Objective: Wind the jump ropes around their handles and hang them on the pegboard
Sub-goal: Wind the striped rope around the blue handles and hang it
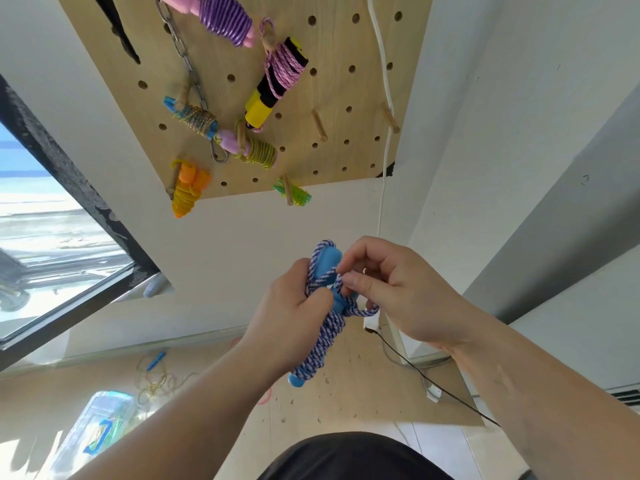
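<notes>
The left hand [291, 306] is curled tight round the middle of the blue-handled jump rope [329, 262], whose blue-and-white braided cord [322, 344] is wound along the handles. The right hand [394, 292] pinches a strand of that cord between thumb and fingertips, just right of the upper handle end. The bundle is held in the air near the person, below the wooden pegboard [346, 140] on the far wall, where other wound ropes hang, among them an orange bundle [187, 192] at its lower left and a pink-corded yellow-and-black one [273, 81] nearer its middle.
</notes>
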